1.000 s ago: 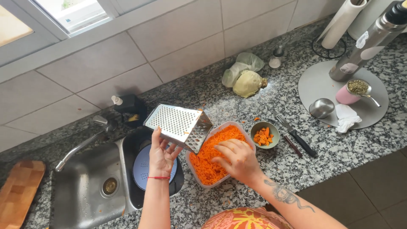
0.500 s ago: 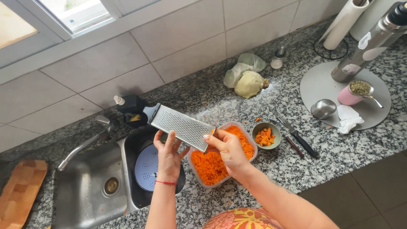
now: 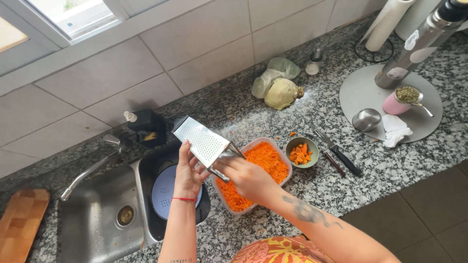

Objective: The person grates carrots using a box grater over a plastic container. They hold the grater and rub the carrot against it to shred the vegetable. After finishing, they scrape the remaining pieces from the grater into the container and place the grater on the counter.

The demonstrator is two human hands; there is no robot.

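The left hand (image 3: pixel 187 173) supports a flat metal grater (image 3: pixel 201 142) from below, palm against the underside, fingers closed around its lower edge. The right hand (image 3: pixel 246 176) is closed on the grater's handle end, close to the rim of the plastic container (image 3: pixel 280 148). Both hands grip the same tool.

Change over the last second: the grater stood low and near level, directly above the container. It has since been lifted, tilted and swung left, so its perforated face now points up and toward the wall, with its upper end above the edge of the sink (image 3: pixel 92 219). The right hand has shifted from the container's contents to the handle. In my judgement, grating has stopped and the tool is being cleared or handed toward the sink side.

The container sits on the granite counter (image 3: pixel 404 160), touching neither hand, and holds a heap of shredded carrot (image 3: pixel 265 158). Just beside it to the right stands a small green bowl (image 3: pixel 302 152) of carrot pieces. A dark-handled knife (image 3: pixel 341 156) lies near the bowl. A blue colander (image 3: pixel 168 192) rests in the smaller sink basin, under the left forearm. A cabbage (image 3: pixel 280 92) lies well apart, against the tiled wall.
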